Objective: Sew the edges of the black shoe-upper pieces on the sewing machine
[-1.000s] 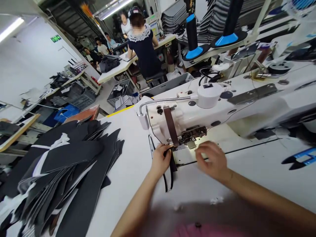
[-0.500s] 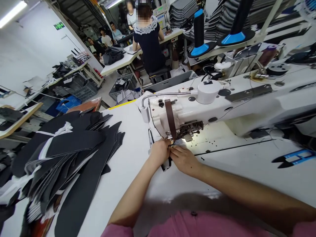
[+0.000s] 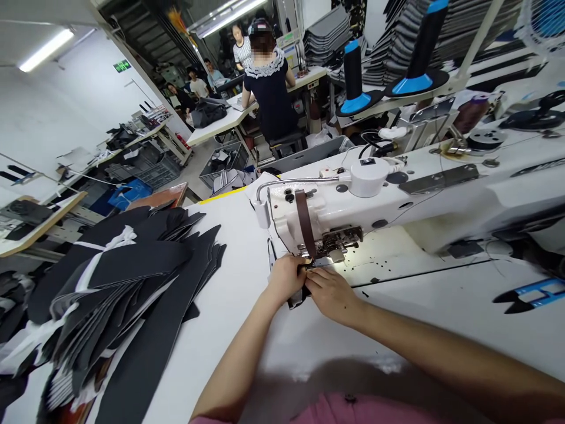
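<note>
My left hand (image 3: 286, 280) and my right hand (image 3: 331, 295) meet just in front of the presser foot (image 3: 335, 247) of a white industrial sewing machine (image 3: 318, 209). Between my fingers they pinch a narrow black fabric strip (image 3: 296, 300), and most of it is hidden by my hands. Its lower end shows below them on the white table (image 3: 229, 330). A brown leather strap (image 3: 302, 224) hangs down the front of the machine head, just above my left hand.
A tall stack of black cut fabric panels (image 3: 119, 282) lies on the table to my left. Blue-handled thread snips (image 3: 532, 294) lie to my right. Black thread cones on blue stands (image 3: 353, 70) stand behind the machine. A co-worker (image 3: 269, 97) sits at a table beyond.
My right hand has moved left from the machine bed to join my left hand at the black strip. The dangling end of the strip has been gathered up under my hands.
</note>
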A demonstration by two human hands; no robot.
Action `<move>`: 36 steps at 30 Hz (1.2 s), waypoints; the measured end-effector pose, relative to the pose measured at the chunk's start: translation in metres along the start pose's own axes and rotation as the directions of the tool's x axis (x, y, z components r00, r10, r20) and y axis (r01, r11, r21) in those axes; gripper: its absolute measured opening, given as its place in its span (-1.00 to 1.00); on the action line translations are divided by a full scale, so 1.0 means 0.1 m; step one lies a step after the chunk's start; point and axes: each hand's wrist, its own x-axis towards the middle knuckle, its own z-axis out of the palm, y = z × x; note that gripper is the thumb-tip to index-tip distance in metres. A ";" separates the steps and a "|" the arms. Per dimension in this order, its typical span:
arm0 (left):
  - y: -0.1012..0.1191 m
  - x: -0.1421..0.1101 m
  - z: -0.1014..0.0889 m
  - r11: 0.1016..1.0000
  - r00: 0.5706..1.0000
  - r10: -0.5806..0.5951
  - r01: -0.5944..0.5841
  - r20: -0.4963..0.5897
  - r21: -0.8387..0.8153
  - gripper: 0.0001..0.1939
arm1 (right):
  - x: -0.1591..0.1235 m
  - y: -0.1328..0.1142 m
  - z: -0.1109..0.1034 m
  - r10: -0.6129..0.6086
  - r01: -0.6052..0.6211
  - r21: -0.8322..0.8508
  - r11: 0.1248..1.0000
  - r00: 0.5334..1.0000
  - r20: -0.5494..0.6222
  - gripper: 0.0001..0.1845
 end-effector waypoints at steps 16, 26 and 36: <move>0.26 -0.15 -0.14 0.925 0.974 0.059 -0.136 0.219 0.356 -0.65 | -0.17 0.34 -0.38 -0.160 0.127 0.163 0.978 0.964 0.211 -0.53; 0.58 -0.22 -0.11 0.924 0.963 -0.019 -0.086 0.269 0.373 -0.67 | -0.12 0.34 -0.40 -0.196 0.158 0.183 0.970 0.959 0.206 -0.59; 0.63 -0.15 -0.13 0.939 0.970 -0.099 0.017 0.224 0.343 -0.73 | -0.12 0.35 -0.32 -0.142 0.139 0.031 0.990 0.976 0.162 -0.71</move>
